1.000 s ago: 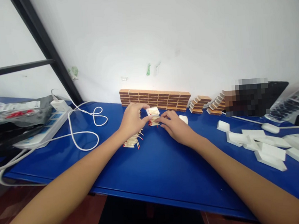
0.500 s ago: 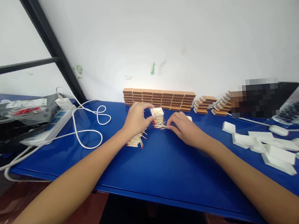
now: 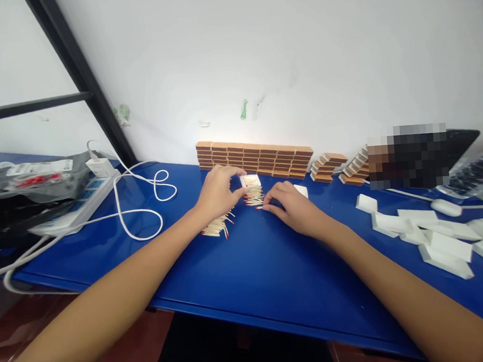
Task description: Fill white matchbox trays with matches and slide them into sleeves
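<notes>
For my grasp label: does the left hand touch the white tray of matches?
Touching. In the head view the left hand pinches the left edge of the white tray.

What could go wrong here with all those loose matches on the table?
1. The left hand holds the small white tray by its edge; a tilt could spill the matches in it.
2. The loose matches lie right under the left wrist, so a sweep of the arm might scatter them.
3. The stacked brown boxes stand just behind the tray; a bump could topple the row.
</notes>
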Action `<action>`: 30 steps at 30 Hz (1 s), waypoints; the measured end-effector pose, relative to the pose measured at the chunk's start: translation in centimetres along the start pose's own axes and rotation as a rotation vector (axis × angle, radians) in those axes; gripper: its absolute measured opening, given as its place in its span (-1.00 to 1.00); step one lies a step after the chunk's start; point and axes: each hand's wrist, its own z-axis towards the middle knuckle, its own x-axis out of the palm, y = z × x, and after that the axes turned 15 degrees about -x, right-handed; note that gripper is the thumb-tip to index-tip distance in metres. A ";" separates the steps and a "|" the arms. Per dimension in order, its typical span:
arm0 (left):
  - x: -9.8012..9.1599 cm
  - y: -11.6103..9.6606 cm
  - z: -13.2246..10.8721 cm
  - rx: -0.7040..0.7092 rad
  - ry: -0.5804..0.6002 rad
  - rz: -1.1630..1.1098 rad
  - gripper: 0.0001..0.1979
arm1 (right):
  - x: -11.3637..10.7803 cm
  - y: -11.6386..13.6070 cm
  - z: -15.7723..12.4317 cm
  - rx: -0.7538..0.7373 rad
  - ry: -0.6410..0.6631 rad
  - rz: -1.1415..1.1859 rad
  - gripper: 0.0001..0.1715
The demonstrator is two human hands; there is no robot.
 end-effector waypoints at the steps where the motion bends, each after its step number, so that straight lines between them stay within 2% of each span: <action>1: 0.0 0.1 0.0 0.000 0.000 0.007 -0.65 | 0.0 0.0 0.0 -0.001 0.008 0.005 -0.90; 5: 0.1 0.3 0.1 0.019 0.010 0.015 -0.66 | -0.7 0.2 0.0 -0.015 0.018 0.012 -0.87; 12: 0.3 -0.7 -0.6 0.078 0.126 -0.086 -0.63 | -2.7 1.5 0.4 -0.006 -0.207 -0.127 -0.90; 16: 0.2 -1.6 -1.1 0.092 0.164 -0.157 -0.64 | -2.5 2.3 0.7 0.008 -0.230 -0.142 -0.88; 25: 0.3 -1.6 -1.0 0.115 0.158 -0.180 -0.64 | -2.1 2.3 0.5 -0.038 -0.221 -0.127 -0.90; 30: 0.2 -1.1 -0.6 0.026 0.062 -0.107 -0.65 | -2.0 1.8 0.2 0.029 -0.284 -0.089 -0.91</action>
